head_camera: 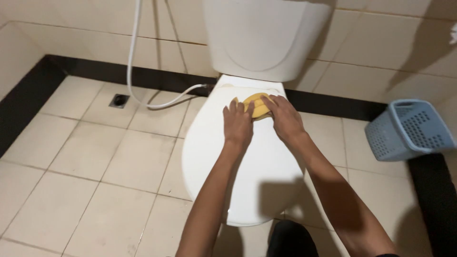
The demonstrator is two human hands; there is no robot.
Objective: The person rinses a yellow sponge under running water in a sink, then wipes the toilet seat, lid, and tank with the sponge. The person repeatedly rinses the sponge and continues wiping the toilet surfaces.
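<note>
A white toilet stands against the tiled wall with its lid (247,166) down. Near the back of the lid lies a crumpled yellow cloth (255,105). My right hand (283,118) presses on the cloth from the right, fingers curled over it. My left hand (238,124) rests flat on the lid just left of the cloth, its fingertips touching the cloth's edge. The white cistern (264,35) rises directly behind the hands.
A white hose (135,71) runs down the wall and curves to the toilet's left side. A floor drain (119,100) sits in the left corner. A light blue plastic basket (409,129) lies tilted at the right. Beige floor tiles surround the toilet.
</note>
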